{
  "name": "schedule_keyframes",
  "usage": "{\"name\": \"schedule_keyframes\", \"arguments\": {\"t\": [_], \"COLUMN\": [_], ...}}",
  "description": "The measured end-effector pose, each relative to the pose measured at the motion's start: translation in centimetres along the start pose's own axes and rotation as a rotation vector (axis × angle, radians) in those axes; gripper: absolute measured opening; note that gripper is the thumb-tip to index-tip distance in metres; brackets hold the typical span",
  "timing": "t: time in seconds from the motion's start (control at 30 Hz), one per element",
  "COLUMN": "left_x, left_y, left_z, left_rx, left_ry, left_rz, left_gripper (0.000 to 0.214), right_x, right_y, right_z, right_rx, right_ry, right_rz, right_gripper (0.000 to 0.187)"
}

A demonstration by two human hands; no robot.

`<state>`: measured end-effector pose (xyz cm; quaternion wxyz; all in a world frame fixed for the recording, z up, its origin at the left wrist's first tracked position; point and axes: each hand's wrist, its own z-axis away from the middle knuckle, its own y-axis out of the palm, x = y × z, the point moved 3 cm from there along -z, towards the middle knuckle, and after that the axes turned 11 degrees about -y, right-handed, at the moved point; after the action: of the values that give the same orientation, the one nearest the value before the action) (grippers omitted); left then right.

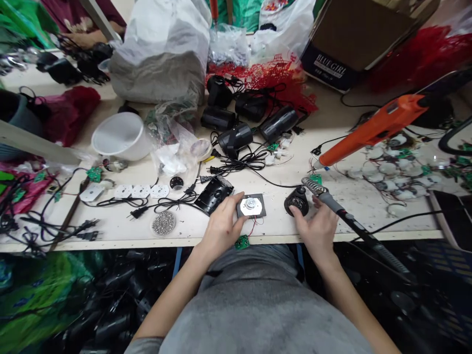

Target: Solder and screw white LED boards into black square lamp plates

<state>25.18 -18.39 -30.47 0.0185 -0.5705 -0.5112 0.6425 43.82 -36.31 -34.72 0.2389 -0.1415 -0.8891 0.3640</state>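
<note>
My left hand (220, 225) pinches the left edge of a small dark square plate (262, 209), which lies near the table's front edge. On it sits a white eight-sided piece with a round metal part (251, 203); thin red wires run from it to a green circuit board (242, 242) at the edge. Just left of that hand is an open black housing (213, 195). My right hand (320, 227) grips the black soldering iron stand (296, 200), thumb on its base, the other fingers partly hidden behind. A soldering iron (354, 223) rests in the stand's coil and slants down rightward.
An orange glue gun (372, 130) leans over the right side, near wired white discs (387, 169). Black cylindrical housings (236, 137) and tangled cords lie at mid-table. A white bowl (118, 135), white plates (142, 191) and a round tin of metal bits (163, 223) are left.
</note>
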Motion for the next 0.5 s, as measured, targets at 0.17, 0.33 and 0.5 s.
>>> {"name": "schedule_keyframes", "arguments": {"t": [0.17, 0.33, 0.5], "left_x": [1.7, 7.4, 11.1], "left_y": [-7.6, -16.0, -16.3], "left_z": [0.7, 4.4, 6.2], "left_rx": [-0.231, -0.306, -0.075], "left_ry": [-0.188, -0.674, -0.772], "left_rz": [-0.118, -0.514, -0.424], "left_gripper": [0.036, 0.024, 0.04], "right_x": [-0.9, -1.1, -4.7], "right_y": [2.0, 1.6, -0.9], "right_z": [0.0, 0.4, 1.4], "right_rx": [0.191, 0.18, 0.176], "right_ry": [0.079, 0.04, 0.115], "right_rz": [0.075, 0.056, 0.09], "right_gripper": [0.092, 0.079, 0.073]}}
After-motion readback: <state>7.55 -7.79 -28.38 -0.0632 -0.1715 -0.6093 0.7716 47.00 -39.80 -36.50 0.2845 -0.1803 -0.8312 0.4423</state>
